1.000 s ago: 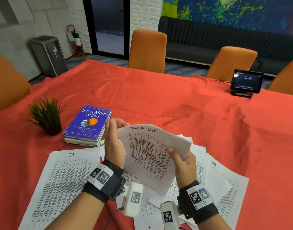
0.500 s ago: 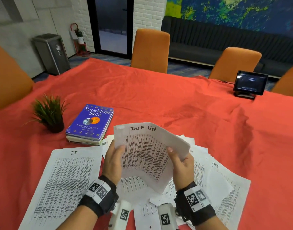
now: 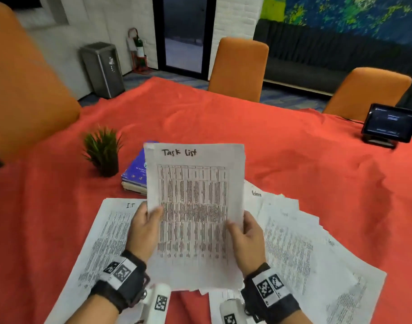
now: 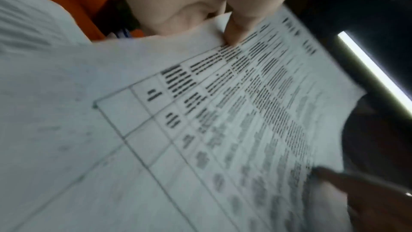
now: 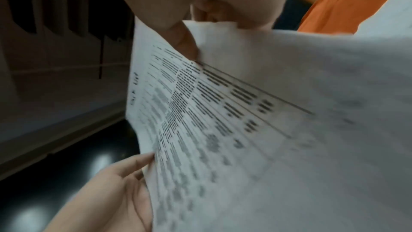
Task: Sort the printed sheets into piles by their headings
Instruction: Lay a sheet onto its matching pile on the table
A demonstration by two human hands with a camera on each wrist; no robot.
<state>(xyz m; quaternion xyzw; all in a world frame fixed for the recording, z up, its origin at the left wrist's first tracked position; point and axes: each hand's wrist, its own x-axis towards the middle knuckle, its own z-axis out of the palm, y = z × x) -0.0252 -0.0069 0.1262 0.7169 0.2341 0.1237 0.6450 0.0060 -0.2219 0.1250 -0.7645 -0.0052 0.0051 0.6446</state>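
Left thumb (image 4: pixel 236 29) is pressing on the printed face of the Task List sheet (image 3: pixel 193 206), the other fingers hiding behind it, so the left hand (image 3: pixel 143 228) is pinching the sheet's left edge. Right hand (image 3: pixel 245 235) is doing the same on the right edge, thumb on front, fingers behind; the right wrist view is showing that thumb clamping the paper. The sheet is hanging upright in the air between both hands, above the table, heading facing the person. May be more than one sheet in the grip; ragged bottom edges are hinting at it, cannot tell for sure.

Below left, the I.T pile (image 3: pixel 106 232) is lying flat on the red tablecloth (image 3: pixel 293 164). Below right, a loose spread of unsorted sheets (image 3: pixel 300 249) is fanning out, headings mostly too blurred to read. Behind the held sheet: blue book (image 3: pixel 133 174), small potted plant (image 3: pixel 102 153); a tablet screen (image 3: pixel 389 123) is standing far right.

Step, as judged: reading the heading and deciding the pile. No Task List pile is showing on the table, so the next move is probably calling for laying this one on a bare patch of cloth, apart from the I.T pile, heading staying visible.
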